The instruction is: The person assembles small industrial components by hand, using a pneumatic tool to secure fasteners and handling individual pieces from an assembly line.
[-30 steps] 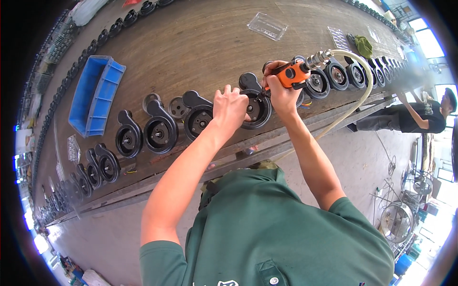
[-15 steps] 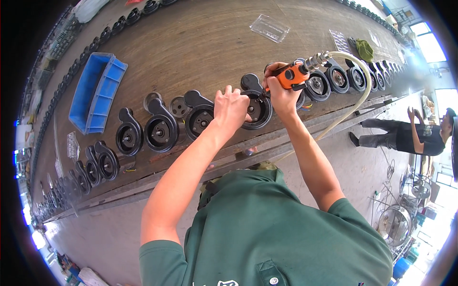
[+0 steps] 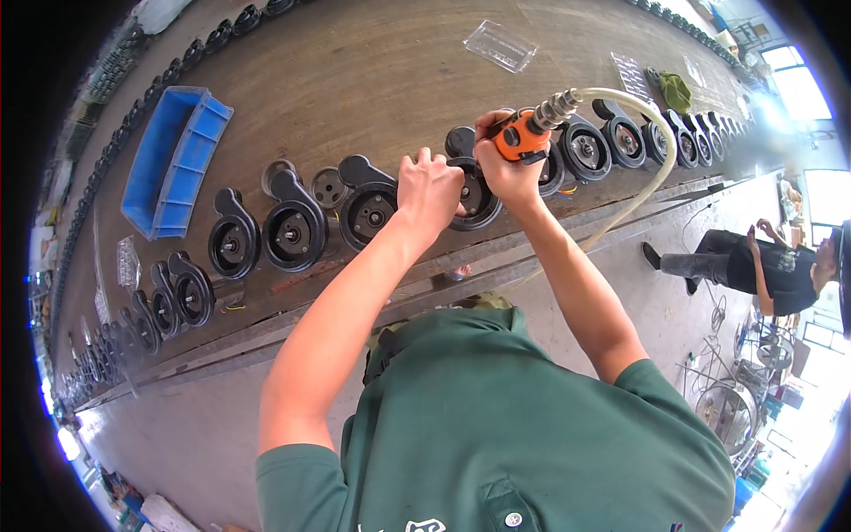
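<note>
My right hand [image 3: 509, 176] is wrapped round an orange and black air screwdriver [image 3: 523, 138], with a pale hose [image 3: 667, 158] running from its metal coupling. The tool leans over a round black housing [image 3: 483, 211] with a rounded side lobe, lying face up. Its tip is hidden behind my hand. My left hand [image 3: 429, 191] grips the left rim of the same housing, fingers bent and thumb reaching inside. Just left of that hand lies another such housing [image 3: 370, 217], with a metal plate and central shaft inside.
More black housings [image 3: 294, 233] line the table's near edge on both sides. Two metal discs [image 3: 330, 188] lie behind them. A blue bin [image 3: 182, 164] stands to the left. Clear plastic plates [image 3: 501, 46] and a green cloth [image 3: 675, 92] lie farther back. At right a person [image 3: 753, 266] stands beyond the table.
My right hand and the screwdriver have moved slightly left and tilted, with the tool's coupling end shifting left. My left hand stays on the housing's rim. The whole view has shifted slightly.
</note>
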A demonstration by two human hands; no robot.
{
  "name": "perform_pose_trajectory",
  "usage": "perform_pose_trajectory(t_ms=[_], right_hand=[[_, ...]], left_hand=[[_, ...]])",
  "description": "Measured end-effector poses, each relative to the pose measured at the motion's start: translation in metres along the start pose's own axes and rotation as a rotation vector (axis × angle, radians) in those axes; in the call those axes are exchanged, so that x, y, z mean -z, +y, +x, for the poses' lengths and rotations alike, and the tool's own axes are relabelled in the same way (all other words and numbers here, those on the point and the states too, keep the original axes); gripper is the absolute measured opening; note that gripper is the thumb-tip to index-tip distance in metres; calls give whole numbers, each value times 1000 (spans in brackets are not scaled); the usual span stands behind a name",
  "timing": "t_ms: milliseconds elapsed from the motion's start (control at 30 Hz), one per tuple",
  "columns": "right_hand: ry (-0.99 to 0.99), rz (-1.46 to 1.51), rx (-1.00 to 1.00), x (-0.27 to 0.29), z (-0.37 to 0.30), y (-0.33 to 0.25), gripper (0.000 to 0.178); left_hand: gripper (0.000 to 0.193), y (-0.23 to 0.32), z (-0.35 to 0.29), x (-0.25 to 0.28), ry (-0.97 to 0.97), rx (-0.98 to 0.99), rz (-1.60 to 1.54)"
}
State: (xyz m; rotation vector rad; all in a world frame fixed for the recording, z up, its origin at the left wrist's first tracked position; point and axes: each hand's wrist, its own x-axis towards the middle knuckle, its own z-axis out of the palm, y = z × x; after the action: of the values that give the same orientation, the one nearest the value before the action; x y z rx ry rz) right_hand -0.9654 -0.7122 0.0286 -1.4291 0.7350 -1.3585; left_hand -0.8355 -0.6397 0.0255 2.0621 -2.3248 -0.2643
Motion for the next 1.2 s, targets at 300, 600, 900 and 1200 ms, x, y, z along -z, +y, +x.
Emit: perform_pose_trajectory(t_ms=[300, 600, 900, 1200], right_hand=[[0, 74, -6, 3, -19, -4, 18], [-1, 131, -99, 8, -20, -22, 19], [26, 278, -139, 16, -41, -32, 22], [1, 266, -156, 13, -45, -22, 23]], left_hand=[[40, -2, -6, -7, 48, 35, 15], [39, -5, -3, -15, 79, 32, -31], [42, -4, 10, -14, 1, 35, -194], [40, -9, 8, -21, 45, 28, -242]])
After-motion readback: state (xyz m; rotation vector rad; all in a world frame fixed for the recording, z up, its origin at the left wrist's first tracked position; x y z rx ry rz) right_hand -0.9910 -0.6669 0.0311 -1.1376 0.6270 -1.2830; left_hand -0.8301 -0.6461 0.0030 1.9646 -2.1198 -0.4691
